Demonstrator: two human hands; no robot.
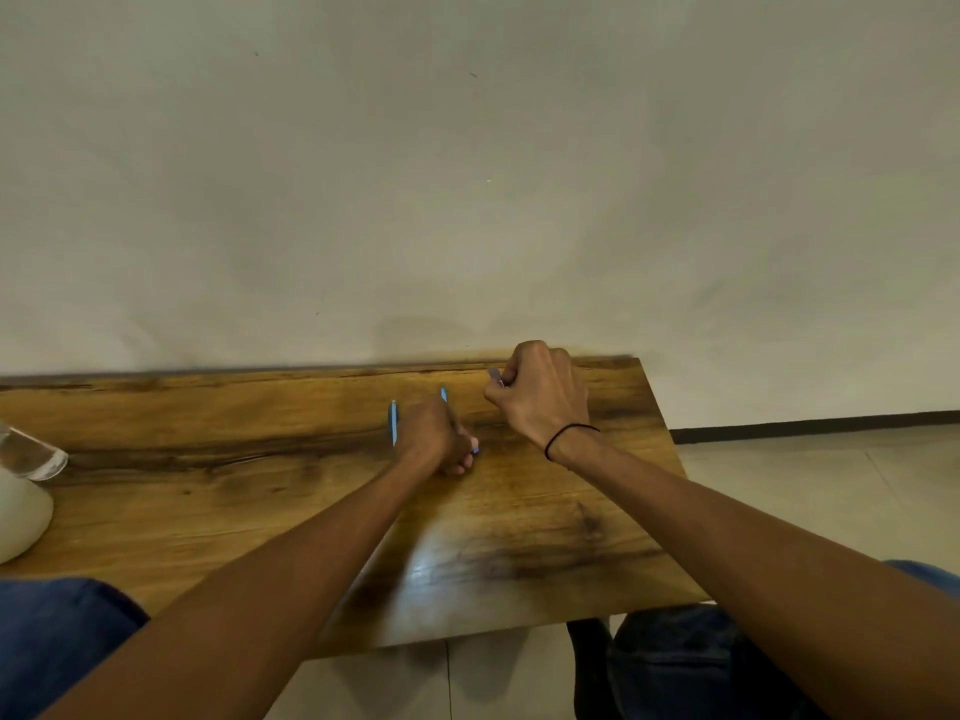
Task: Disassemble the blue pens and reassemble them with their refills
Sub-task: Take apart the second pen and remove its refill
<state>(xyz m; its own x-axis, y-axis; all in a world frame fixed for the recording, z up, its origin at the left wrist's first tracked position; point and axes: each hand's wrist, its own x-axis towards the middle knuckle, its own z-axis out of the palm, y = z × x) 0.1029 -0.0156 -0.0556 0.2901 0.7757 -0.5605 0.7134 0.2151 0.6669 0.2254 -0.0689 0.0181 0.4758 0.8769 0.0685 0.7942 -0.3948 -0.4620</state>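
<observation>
On the wooden table [260,459] a light blue pen [393,422] lies pointing away from me, just left of my left hand [434,439]. My left hand rests on the table with its fingers closed on a second blue pen [444,393]; one end shows above the knuckles and a blue tip shows at the fingertips. My right hand [540,397] hovers near the table's far edge, fingers closed on a small greyish pen part [495,375] that sticks out by the thumb. What else it holds is hidden.
A clear glass [31,454] and a white rounded object [18,517] sit at the table's left edge. A plain wall runs right behind the table. The table's right edge drops to a tiled floor. My knees in blue jeans are below the near edge.
</observation>
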